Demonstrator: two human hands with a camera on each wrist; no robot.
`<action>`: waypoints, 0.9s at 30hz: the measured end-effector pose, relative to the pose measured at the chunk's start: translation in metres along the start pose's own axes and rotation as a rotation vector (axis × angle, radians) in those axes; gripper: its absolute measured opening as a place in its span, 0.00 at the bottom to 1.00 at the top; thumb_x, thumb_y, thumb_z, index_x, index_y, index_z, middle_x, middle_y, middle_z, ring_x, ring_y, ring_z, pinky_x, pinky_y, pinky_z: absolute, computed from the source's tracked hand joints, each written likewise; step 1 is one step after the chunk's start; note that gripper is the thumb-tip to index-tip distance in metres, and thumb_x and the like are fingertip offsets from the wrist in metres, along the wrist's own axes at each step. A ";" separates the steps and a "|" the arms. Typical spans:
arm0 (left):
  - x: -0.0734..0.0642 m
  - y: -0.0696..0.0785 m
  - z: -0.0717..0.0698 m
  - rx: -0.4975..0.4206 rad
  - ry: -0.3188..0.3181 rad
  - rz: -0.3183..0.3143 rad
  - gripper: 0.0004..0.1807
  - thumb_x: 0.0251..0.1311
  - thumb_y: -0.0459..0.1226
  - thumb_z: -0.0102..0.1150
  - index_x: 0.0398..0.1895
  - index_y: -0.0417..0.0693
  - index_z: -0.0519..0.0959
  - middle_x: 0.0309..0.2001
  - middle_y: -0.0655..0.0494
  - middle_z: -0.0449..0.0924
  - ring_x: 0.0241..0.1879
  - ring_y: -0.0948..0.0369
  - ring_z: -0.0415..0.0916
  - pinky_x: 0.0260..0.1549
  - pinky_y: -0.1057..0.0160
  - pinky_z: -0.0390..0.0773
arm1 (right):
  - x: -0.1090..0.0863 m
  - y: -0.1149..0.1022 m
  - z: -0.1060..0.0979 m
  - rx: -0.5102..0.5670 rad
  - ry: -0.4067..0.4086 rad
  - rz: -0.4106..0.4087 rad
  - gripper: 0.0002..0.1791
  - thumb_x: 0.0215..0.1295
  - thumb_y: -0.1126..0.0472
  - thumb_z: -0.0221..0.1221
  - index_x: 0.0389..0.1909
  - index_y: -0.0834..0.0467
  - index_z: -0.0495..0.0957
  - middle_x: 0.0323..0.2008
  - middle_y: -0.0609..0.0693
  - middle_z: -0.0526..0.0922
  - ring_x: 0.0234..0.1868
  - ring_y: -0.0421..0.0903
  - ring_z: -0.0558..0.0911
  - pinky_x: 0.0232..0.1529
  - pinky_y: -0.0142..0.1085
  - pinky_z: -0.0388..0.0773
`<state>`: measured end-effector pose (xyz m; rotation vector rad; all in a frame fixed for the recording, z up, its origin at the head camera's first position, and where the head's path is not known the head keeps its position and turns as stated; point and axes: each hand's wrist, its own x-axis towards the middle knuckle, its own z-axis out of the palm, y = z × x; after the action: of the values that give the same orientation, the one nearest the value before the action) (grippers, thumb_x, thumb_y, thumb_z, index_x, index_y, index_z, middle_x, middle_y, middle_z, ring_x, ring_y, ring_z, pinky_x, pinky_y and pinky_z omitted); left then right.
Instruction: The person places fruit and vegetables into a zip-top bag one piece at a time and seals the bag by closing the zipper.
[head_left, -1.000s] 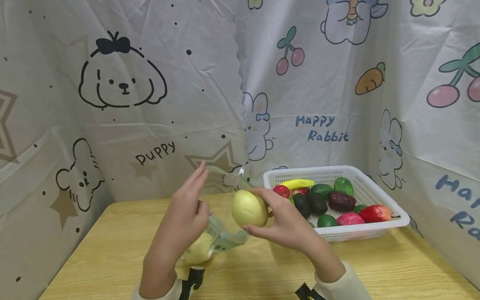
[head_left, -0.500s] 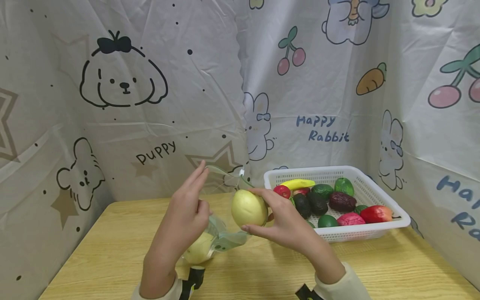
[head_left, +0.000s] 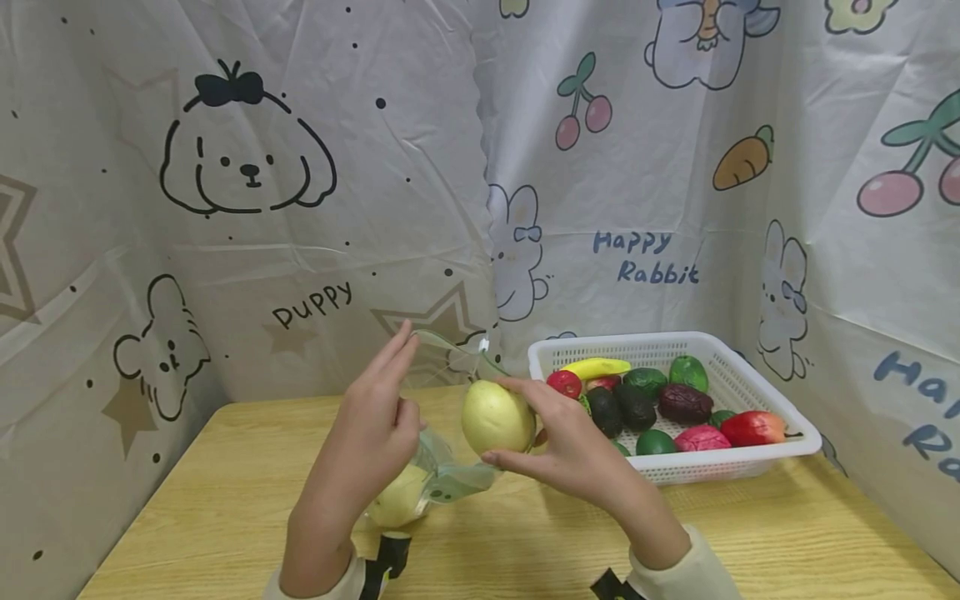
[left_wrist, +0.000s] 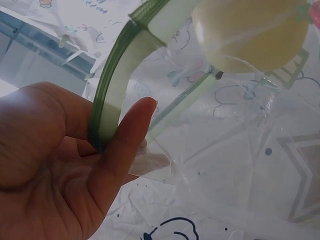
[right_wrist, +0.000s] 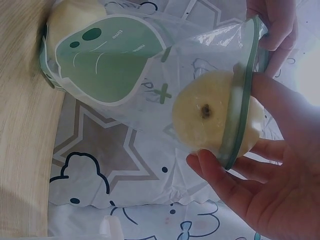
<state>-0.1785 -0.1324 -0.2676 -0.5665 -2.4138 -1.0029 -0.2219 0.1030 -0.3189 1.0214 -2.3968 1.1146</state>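
My right hand grips a round, pale yellow pear between thumb and fingers. It sits at the mouth of a clear zip bag with green trim; in the right wrist view the green zip strip crosses in front of the pear. On the other side of the mouth, my left hand pinches the bag's edge, the green strip lying between its thumb and fingers in the left wrist view. A second pale yellow fruit lies at the bag's bottom, on the table, partly hidden by the left wrist.
To the right stands a white plastic basket of assorted fruit: a banana, dark avocados, a red pear-shaped fruit and several more. Under everything is a wooden table. Printed cloth closes off the back and sides.
Almost nothing differs: both hands keep their grips, and the pear shifts very slightly left at the bag's mouth.
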 end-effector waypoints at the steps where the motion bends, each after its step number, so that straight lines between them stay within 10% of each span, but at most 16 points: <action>1: 0.000 0.000 0.000 -0.001 0.000 0.002 0.38 0.58 0.17 0.44 0.76 0.32 0.58 0.80 0.45 0.48 0.28 0.64 0.83 0.17 0.70 0.74 | 0.000 0.000 0.000 -0.001 0.000 0.002 0.43 0.53 0.52 0.77 0.69 0.57 0.71 0.61 0.51 0.79 0.48 0.46 0.81 0.35 0.34 0.85; 13: 0.000 0.001 0.001 -0.024 -0.005 0.009 0.39 0.58 0.17 0.44 0.77 0.33 0.58 0.81 0.47 0.48 0.26 0.67 0.79 0.16 0.70 0.73 | 0.003 0.004 0.002 -0.079 0.061 -0.061 0.25 0.61 0.75 0.64 0.60 0.65 0.77 0.52 0.58 0.86 0.42 0.47 0.86 0.35 0.25 0.82; 27: 0.001 -0.001 0.001 -0.018 0.031 0.046 0.38 0.56 0.16 0.43 0.75 0.29 0.60 0.79 0.42 0.51 0.25 0.67 0.80 0.14 0.71 0.70 | 0.002 0.005 0.002 -0.035 0.003 -0.094 0.21 0.63 0.76 0.60 0.57 0.63 0.80 0.54 0.56 0.85 0.46 0.47 0.85 0.36 0.24 0.82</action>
<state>-0.1806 -0.1320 -0.2684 -0.6060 -2.3560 -1.0073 -0.2271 0.1030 -0.3219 1.1078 -2.3315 1.0381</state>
